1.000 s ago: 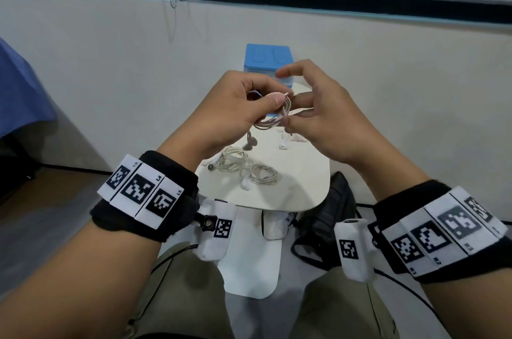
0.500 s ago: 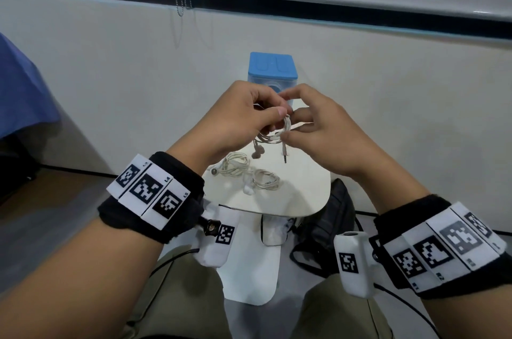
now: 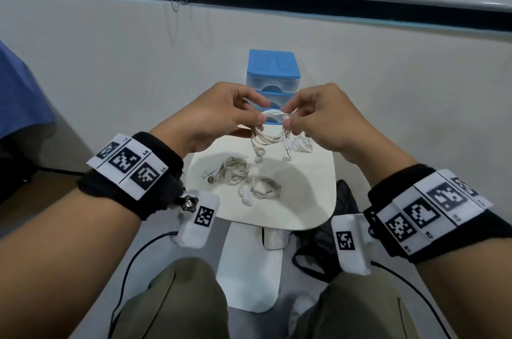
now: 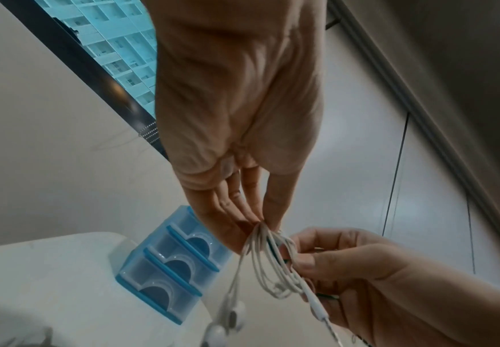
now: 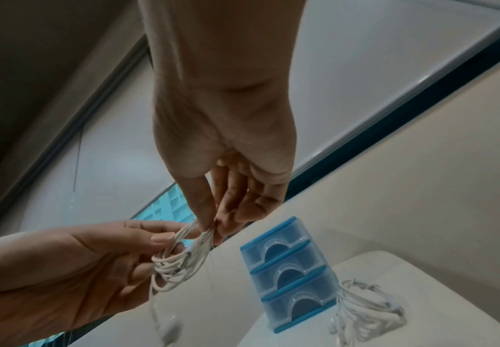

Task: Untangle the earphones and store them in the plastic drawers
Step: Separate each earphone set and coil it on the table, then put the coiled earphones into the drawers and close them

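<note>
A coiled white earphone set (image 3: 273, 128) hangs between both hands above the small white table (image 3: 310, 200). My left hand (image 3: 221, 117) pinches the coil's left side (image 4: 260, 237). My right hand (image 3: 321, 117) pinches its right side (image 5: 201, 234). Two earbuds (image 3: 258, 157) and the jack plug (image 3: 287, 150) dangle below the coil. Behind the hands stands the blue plastic drawer unit (image 3: 273, 72) with three shut drawers (image 4: 171, 265) (image 5: 290, 274).
Two more tangled earphone sets (image 3: 234, 169) (image 3: 261, 189) lie on the table's near half, and another (image 3: 302, 143) (image 5: 367, 310) lies beside the drawers on the right. A black bag (image 3: 329, 244) sits on the floor under the table's right side. A wall stands close behind.
The hands have drawn apart a little, spreading the bundle into an open loop. The earbuds and plug now dangle lower, and the drawers show between the hands.
</note>
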{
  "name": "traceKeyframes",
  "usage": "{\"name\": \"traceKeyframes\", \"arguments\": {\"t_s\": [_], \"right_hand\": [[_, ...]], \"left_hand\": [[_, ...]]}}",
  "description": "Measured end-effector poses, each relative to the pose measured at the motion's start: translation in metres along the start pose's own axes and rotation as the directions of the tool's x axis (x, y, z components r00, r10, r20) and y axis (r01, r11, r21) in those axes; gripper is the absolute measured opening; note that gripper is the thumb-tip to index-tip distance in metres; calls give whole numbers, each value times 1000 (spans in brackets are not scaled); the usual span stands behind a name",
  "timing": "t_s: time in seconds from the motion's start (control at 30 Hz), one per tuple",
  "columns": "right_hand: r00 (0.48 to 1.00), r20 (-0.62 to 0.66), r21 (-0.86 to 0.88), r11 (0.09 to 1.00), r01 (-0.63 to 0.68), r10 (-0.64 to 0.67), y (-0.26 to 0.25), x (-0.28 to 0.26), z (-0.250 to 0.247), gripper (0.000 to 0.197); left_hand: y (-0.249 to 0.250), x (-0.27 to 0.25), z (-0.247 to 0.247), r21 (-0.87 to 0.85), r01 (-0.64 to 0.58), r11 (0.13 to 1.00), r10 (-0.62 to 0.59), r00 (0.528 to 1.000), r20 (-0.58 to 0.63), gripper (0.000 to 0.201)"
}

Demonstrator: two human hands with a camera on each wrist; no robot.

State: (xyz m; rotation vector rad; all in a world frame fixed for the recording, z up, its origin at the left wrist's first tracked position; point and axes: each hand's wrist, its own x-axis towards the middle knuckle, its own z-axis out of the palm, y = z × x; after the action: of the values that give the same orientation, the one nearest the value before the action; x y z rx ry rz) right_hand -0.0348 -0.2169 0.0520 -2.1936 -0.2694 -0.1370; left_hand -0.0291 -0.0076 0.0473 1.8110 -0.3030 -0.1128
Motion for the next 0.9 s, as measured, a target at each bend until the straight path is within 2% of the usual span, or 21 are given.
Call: {"name": "traceKeyframes", "arguments": {"t_s": [0.2,0.3,0.4,0.53,0.57,0.63,0.77,0.83,0.9], "right_hand": [[969,61,65,968,-242,239,29,49,9,9],[950,89,-6,954,-299,299,40,74,19,10],[928,133,-140,933,-330,348,50,95,32,3],[928,115,-429,860,-276,355,65,121,59,30],[932,97,-490,832,-262,350,67,124,65,31],[946,69,-579,785,-221,318,70,129,74,20],[951,121,-705,699,-120,286,67,130,77,30],[948,138,-695,710,-112,285,66,134,72,25],[964,130,-645,758,-97,234,63,138,59,14]], "left_hand": [[-16,60,-5,69,163,984,-167,985,45,17],[-25,90,-6,130,253,959,-265,961,82,13],[-39,115,-10,175,321,931,-341,935,96,12],[-64,139,-12,292,349,891,-387,919,83,9],[-70,143,-12,335,338,880,-382,921,75,9],[-79,150,-12,410,306,860,-364,929,70,8],[-82,153,-14,535,224,815,-327,940,104,7],[-78,152,-18,567,203,798,-306,948,92,3],[-73,151,-23,526,196,828,-258,965,47,9]]}}
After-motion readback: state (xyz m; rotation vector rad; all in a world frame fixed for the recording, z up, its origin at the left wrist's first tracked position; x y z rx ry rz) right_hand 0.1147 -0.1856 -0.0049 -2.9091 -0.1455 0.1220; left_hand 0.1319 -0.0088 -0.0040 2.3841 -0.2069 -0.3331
